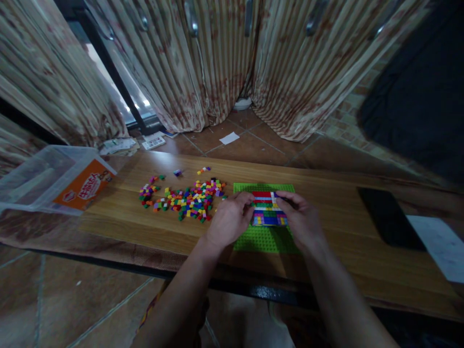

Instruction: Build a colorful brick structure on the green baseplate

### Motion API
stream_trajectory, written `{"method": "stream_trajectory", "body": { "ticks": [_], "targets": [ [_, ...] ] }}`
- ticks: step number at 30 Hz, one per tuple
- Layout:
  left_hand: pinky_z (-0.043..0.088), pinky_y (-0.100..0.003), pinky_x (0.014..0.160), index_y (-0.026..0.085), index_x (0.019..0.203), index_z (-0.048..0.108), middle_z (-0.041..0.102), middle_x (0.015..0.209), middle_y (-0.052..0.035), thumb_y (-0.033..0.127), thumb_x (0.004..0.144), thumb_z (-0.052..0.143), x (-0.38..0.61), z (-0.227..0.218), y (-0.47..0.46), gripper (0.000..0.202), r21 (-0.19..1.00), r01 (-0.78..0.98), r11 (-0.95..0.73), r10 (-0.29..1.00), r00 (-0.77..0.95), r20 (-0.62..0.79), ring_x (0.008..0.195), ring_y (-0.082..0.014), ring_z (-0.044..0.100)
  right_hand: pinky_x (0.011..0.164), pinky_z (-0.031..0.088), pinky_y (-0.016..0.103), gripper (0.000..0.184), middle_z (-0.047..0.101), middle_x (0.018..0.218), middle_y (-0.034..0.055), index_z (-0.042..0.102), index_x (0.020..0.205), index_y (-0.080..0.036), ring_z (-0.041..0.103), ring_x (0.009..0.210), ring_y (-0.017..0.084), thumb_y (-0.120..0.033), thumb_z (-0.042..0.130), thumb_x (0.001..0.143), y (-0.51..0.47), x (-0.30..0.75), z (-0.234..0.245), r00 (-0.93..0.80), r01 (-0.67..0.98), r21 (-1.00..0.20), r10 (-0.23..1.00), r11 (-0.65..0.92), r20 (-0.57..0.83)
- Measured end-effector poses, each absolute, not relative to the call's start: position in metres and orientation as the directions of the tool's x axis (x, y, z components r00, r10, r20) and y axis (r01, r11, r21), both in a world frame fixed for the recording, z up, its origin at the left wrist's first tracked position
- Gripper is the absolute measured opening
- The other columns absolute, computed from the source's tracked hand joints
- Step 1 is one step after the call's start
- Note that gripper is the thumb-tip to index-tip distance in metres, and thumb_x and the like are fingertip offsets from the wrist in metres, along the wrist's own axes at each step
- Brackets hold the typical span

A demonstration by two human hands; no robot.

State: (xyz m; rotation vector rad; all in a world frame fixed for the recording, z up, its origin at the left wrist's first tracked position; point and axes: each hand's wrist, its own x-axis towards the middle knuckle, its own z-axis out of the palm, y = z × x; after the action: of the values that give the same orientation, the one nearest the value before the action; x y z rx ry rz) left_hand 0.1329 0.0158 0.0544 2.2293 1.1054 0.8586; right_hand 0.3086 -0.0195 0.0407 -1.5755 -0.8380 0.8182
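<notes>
A bright green baseplate [264, 239] lies on the wooden table [326, 193]. A block of small bricks in red, white, green, blue and yellow rows [267, 209] stands on it. My left hand [229, 217] rests at the block's left edge with its fingers curled and the fingertips touching the bricks. My right hand [302, 217] sits at the block's right edge, its fingers pinched at the top right corner. What the fingertips hold, if anything, is too small to see. A heap of loose coloured bricks [186, 198] lies left of the baseplate.
A clear plastic box with an orange label [54, 179] stands at the table's left end. A black phone [389, 217] and a white sheet [440, 246] lie at the right. Striped curtains [203, 63] hang behind, above a tiled floor [250, 140] with papers.
</notes>
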Motion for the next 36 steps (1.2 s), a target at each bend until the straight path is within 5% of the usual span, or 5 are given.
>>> {"method": "stream_trajectory", "body": {
  "ticks": [20,30,36],
  "targets": [
    [0.051,-0.028,0.079,0.019,0.091,0.070,0.069,0.090,-0.0043,0.010,0.084,0.053,0.1373,0.0601,0.0150,0.021,0.661,0.494,-0.565,0.810,0.485,0.331,0.080,-0.0151,0.064,0.078,0.050,0.039,0.032,0.073,0.092,0.0058,0.072,0.094,-0.021,0.065,0.083,0.021,-0.041,0.071,0.069,-0.0207,0.3101,0.0398,0.480,0.093,-0.988,0.875,-0.120,-0.061],
    [0.052,-0.026,0.075,0.019,0.095,0.068,0.071,0.089,-0.0032,0.009,0.079,0.054,0.1387,0.0524,0.0161,0.023,0.802,0.417,-0.428,0.880,0.393,0.265,0.080,-0.0147,0.066,0.075,0.051,0.038,0.033,0.073,0.091,0.0060,0.072,0.094,-0.021,0.065,0.083,0.022,-0.042,0.071,0.069,-0.0202,0.3095,0.0400,0.481,0.087,-0.989,0.874,-0.120,-0.064],
    [0.049,-0.024,0.065,0.018,0.093,0.068,0.069,0.080,-0.0022,0.021,0.086,0.053,0.1396,0.0542,0.0158,0.017,0.864,0.385,-0.325,0.916,0.355,0.186,0.068,-0.0134,0.063,0.074,0.052,0.037,0.033,0.074,0.090,0.0057,0.073,0.095,-0.021,0.066,0.081,0.022,-0.042,0.071,0.069,-0.0201,0.3091,0.0408,0.482,0.092,-0.987,0.873,-0.132,-0.072]
  ]
}}
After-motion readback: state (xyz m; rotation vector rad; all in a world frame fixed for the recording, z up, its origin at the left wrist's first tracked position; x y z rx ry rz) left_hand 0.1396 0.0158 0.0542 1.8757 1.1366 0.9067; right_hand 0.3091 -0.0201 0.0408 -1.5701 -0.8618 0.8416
